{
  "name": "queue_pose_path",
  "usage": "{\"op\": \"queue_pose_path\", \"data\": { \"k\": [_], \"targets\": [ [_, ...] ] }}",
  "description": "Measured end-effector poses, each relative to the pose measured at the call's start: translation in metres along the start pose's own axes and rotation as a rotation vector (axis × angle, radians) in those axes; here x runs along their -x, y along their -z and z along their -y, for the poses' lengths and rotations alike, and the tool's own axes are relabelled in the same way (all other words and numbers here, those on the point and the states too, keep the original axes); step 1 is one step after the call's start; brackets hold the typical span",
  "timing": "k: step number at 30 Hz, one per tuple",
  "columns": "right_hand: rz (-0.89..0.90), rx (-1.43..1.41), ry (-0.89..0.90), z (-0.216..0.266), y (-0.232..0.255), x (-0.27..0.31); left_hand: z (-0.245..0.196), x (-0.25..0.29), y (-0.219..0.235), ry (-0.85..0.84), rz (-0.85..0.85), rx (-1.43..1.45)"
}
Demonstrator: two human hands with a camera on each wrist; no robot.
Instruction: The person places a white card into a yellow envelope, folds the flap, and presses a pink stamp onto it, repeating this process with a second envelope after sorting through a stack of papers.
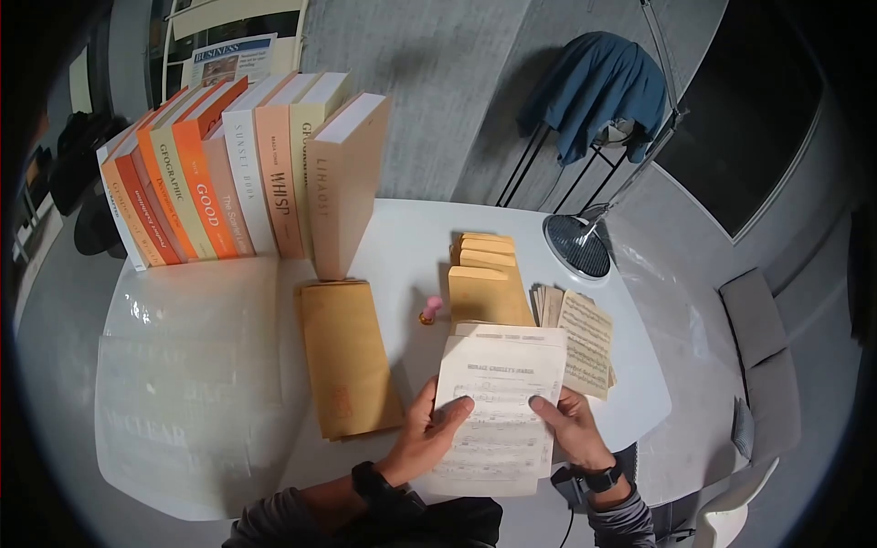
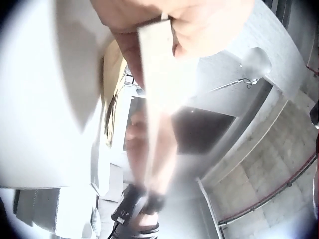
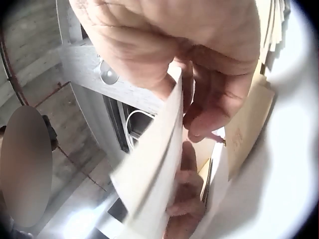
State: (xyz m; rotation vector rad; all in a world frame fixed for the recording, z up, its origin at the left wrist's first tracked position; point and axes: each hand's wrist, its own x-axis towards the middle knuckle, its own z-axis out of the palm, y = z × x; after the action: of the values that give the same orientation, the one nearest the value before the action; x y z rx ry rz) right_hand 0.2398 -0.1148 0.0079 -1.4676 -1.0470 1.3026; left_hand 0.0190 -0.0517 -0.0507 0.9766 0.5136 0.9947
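Observation:
Between them my two hands hold a few sheets of printed sheet music [image 1: 498, 411] over the table's front edge. My left hand [image 1: 429, 429] grips the left side, thumb on top of the page. On the right side my right hand [image 1: 571, 429] pinches the sheets the same way, with its fingers curled behind them, as the right wrist view shows. The sheets overlap a stack of brown envelopes [image 1: 484, 288] in the head view. More sheet music [image 1: 585, 342] lies just beyond my right hand. A longer pile of brown envelopes [image 1: 347, 356] is left of my left hand.
A pink-handled stamp [image 1: 431, 309] stands mid-table. A row of upright books [image 1: 237, 173] lines the back left, behind a clear plastic sheet or bag [image 1: 187, 374]. A lamp [image 1: 577, 247] sits at the back right. Beyond the table, blue cloth [image 1: 598, 91] hangs over a stand.

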Motion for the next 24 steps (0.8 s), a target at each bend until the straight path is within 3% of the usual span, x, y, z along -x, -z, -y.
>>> {"op": "queue_pose_path", "data": {
  "k": [3, 8, 12, 15, 17, 24],
  "targets": [
    [-0.029, 0.089, 0.036, 0.007, -0.031, 0.01, -0.001, 0.001, 0.0, 0.002, -0.021, -0.015],
    [0.035, -0.217, -0.001, -0.004, -0.03, 0.005, 0.0, 0.0, 0.006, -0.034, 0.063, 0.01],
    [0.055, -0.396, -0.083, -0.004, -0.017, 0.002, 0.005, 0.002, 0.011, 0.115, 0.07, 0.112],
    [0.042, -0.386, -0.135, -0.006, -0.008, 0.002, 0.005, 0.002, 0.011, 0.149, 0.061, 0.128],
    [0.029, -0.41, -0.09, -0.004, -0.009, 0.0, 0.009, 0.0, 0.01, 0.078, 0.042, 0.098],
    [-0.007, -0.227, 0.002, 0.012, -0.017, 0.001, -0.011, 0.003, -0.001, 0.132, 0.104, 0.015]
  ]
}}
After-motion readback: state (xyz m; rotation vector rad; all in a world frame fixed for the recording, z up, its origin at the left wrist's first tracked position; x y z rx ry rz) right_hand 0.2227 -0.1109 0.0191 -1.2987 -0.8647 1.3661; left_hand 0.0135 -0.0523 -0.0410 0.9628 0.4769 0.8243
